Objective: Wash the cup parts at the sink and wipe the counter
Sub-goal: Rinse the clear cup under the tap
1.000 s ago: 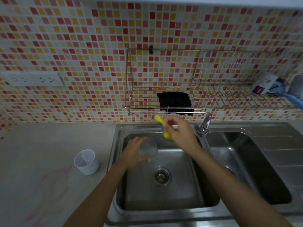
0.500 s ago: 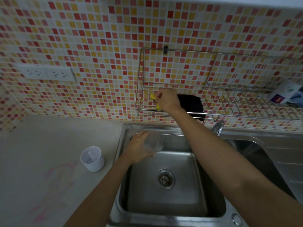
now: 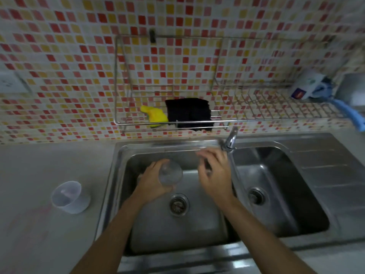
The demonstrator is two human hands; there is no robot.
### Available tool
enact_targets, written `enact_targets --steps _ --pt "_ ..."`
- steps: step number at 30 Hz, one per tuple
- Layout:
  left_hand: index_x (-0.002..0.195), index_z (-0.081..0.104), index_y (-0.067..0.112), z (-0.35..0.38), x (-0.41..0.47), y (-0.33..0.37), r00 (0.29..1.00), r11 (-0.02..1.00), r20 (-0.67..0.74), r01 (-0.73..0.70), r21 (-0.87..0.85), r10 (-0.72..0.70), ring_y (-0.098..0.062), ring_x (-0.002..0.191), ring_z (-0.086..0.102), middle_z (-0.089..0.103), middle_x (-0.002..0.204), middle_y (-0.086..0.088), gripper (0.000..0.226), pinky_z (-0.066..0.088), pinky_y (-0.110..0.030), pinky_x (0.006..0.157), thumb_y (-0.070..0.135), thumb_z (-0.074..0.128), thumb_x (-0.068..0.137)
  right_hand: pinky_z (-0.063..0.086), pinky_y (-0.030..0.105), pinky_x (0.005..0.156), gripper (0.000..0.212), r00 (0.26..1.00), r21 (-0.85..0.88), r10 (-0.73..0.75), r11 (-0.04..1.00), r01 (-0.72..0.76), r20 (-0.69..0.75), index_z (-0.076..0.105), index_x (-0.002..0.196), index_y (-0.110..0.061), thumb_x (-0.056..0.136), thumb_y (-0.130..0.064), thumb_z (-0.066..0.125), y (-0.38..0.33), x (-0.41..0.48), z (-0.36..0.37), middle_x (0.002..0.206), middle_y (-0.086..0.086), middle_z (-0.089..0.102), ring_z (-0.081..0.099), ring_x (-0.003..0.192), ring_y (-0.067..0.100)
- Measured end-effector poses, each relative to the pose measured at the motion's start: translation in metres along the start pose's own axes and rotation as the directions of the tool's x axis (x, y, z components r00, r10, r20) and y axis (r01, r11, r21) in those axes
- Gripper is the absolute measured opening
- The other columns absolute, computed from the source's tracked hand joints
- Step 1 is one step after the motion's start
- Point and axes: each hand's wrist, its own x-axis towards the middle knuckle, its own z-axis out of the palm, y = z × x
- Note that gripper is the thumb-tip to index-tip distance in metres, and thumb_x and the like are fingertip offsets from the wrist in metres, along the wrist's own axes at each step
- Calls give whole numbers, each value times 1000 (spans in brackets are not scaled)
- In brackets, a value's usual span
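Left hand: the left hand (image 3: pixel 153 183) is closed around a clear cup (image 3: pixel 170 173), held over the left basin with its mouth tipped toward the camera.
Right hand: the right hand (image 3: pixel 214 175) hangs over the same basin, just right of the cup, fingers loosely curled; blur hides whether it holds anything.
Left basin: the steel sink (image 3: pixel 118 175) has a round drain (image 3: pixel 178 204) just near of the cup.
Faucet: the faucet (image 3: pixel 231 138) stands at the far rim between the two basins, just beyond the right hand.
Right basin: darker, with its own drain (image 3: pixel 256 195).
Rack: a wire rack (image 3: pixel 262 120) hangs on the tiled wall above the sink; a yellow sponge (image 3: pixel 155 116) lies in its left part, touching a black cloth (image 3: pixel 188 113) to its right.
Counter: a white cup part (image 3: pixel 69 196) stands upright on the grey counter (image 3: pixel 39 165), left of the sink; faint pink marks (image 3: pixel 39 212) lie near it.
Far right: a blue-handled item (image 3: pixel 349 113) and a white package (image 3: pixel 305 87) rest at the rack's right end.
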Motion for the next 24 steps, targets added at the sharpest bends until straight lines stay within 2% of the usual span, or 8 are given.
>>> enact_targets --steps 3,6,8,11,13,17,21,24 --pt "134 41 26 31 10 19 999 999 44 -13 -32 14 -14 120 43 43 122 11 88 36 -27 98 29 87 59 42 28 92 27 966 -96 251 965 -244 64 67 107 -12 85 -15 51 60 -36 -20 106 8 64 57 101 22" --pt "135 40 28 63 25 42 996 998 79 -31 -59 36 -12 120 44 42 124 13 88 39 -27 97 27 87 60 41 31 88 30 847 -165 527 843 -512 64 62 115 -5 85 -7 55 124 -31 -26 110 17 66 59 101 35" --pt "132 41 32 85 35 53 994 995 101 -37 -97 46 -10 119 46 46 126 12 88 41 -29 97 32 88 58 44 36 83 26 794 -223 598 793 -567 110 61 113 -5 87 -5 54 165 -15 -22 109 19 65 60 100 37" --pt "129 44 35 108 49 64 992 992 118 -36 -117 50 -7 115 49 51 125 11 88 42 -21 92 35 90 54 45 33 85 25 739 -232 622 783 -578 257 58 117 -11 94 -14 49 209 14 -8 113 14 65 61 105 33" --pt "129 44 33 118 54 66 992 994 119 -27 -106 40 -6 113 49 52 126 11 88 39 -16 87 34 90 54 42 26 82 27 736 -186 586 809 -558 340 59 122 -16 98 -19 48 223 27 3 112 11 66 62 103 29" --pt "131 44 32 130 58 61 996 997 92 16 -80 -8 -2 108 49 51 123 16 88 34 -6 79 33 90 56 40 27 85 26 732 -226 434 900 -372 525 63 118 -13 98 -14 46 233 30 23 115 16 64 60 103 31" --pt "128 44 34 143 64 58 994 992 99 48 -118 -36 -3 110 52 54 122 14 84 44 -19 88 32 89 57 41 31 90 24 684 -232 346 938 -257 642 61 117 -15 99 -17 45 249 28 29 124 14 58 57 107 30" --pt "125 44 36 155 71 63 993 987 108 66 -149 -50 -5 110 53 54 121 13 80 41 -16 84 32 88 58 37 24 84 24 687 -221 330 944 -246 647 63 116 -16 98 -18 47 260 29 30 119 12 61 58 102 26"
